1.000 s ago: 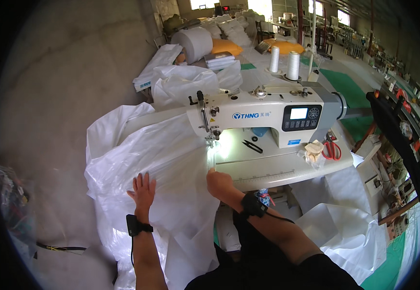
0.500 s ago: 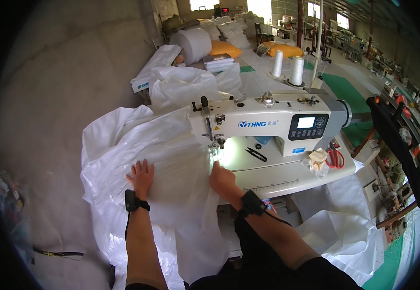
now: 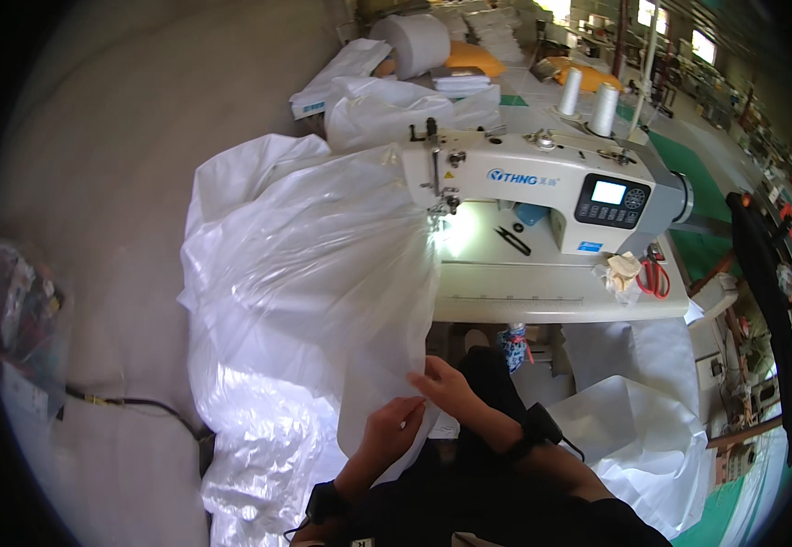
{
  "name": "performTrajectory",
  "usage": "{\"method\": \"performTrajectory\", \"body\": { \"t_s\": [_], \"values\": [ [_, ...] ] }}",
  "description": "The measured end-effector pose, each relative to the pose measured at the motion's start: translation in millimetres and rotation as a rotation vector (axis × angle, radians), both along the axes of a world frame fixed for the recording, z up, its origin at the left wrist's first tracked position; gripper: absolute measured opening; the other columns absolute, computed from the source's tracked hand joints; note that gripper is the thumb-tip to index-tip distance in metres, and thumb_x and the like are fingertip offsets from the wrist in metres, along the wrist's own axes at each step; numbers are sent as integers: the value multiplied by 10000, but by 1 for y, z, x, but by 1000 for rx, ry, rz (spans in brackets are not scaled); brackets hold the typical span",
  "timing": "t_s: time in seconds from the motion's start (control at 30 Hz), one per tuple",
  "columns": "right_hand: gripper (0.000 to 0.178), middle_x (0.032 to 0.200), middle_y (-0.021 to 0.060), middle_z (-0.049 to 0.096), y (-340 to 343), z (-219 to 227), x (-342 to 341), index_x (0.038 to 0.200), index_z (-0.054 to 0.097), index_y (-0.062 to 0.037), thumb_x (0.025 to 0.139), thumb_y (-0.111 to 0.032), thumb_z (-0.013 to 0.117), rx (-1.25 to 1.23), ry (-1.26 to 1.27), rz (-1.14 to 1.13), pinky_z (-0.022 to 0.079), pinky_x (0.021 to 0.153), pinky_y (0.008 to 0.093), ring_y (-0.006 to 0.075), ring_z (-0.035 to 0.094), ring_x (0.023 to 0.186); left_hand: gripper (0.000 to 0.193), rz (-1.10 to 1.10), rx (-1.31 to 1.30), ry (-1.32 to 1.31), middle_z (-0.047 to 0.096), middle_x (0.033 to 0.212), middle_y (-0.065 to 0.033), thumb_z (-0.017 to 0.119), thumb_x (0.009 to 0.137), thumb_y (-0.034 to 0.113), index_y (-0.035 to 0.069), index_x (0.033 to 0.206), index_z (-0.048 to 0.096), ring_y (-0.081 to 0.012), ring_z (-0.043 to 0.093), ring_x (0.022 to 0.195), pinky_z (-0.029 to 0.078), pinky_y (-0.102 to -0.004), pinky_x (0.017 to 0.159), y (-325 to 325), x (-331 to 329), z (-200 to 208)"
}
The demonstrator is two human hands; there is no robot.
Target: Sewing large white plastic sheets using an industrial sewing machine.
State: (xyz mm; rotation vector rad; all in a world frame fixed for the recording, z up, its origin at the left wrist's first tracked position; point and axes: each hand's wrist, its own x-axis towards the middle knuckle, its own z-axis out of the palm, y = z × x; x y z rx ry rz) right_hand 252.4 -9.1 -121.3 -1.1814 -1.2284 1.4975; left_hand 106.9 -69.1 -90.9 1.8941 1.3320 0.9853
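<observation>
A large white plastic sheet (image 3: pixel 314 246) lies in folds left of the white sewing machine (image 3: pixel 496 150), its right edge running under the lit needle area and hanging toward me. Low in front of my body, my left hand (image 3: pixel 390 430) is closed, pinching the sheet's near right edge. Just right of it and a little higher, my right hand (image 3: pixel 448 389) has its fingers closed on the same edge. The two hands are close together, well below the machine bed (image 3: pixel 524 296). What lies between the fingertips is partly hidden.
Black thread snips (image 3: pixel 513 242) lie on the machine bed. Red-handled scissors (image 3: pixel 654 276) sit at its right end beside a crumpled beige scrap (image 3: pixel 622 271). White thread cones (image 3: pixel 605 110) stand behind. More white sheeting (image 3: pixel 628 438) hangs at lower right. A black cable (image 3: pixel 141 401) crosses the floor at left.
Both hands have come back toward my body: the left from lying flat on the sheet, the right from beside the needle. They now grip the sheet's near edge. The view has shifted.
</observation>
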Motion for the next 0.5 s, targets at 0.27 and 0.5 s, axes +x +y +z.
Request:
{"method": "performTrajectory", "body": {
  "t_s": [0.27, 0.5],
  "values": [
    [240, 858, 90, 650, -4, -35, 15, 1005, 607, 22, 902, -183, 537, 0, -74, 113, 483, 716, 307, 189, 618, 796, 247, 35, 237, 90, 629, 1046, -198, 565, 860, 76, -12, 1087, 607, -270, 631, 979, 497, -336, 821, -13, -11, 23],
    [248, 1081, 96, 606, -31, 9, 45, 1140, 556, -11, 910, -100, 536, -275, 409, 102, 497, 846, 342, 198, 599, 971, 489, 268, 82, 476, 438, 1340, -215, 543, 865, 126, -52, 1299, 406, -352, 462, 1205, 363, -370, 1014, 106, -47, -126]
  ]
}}
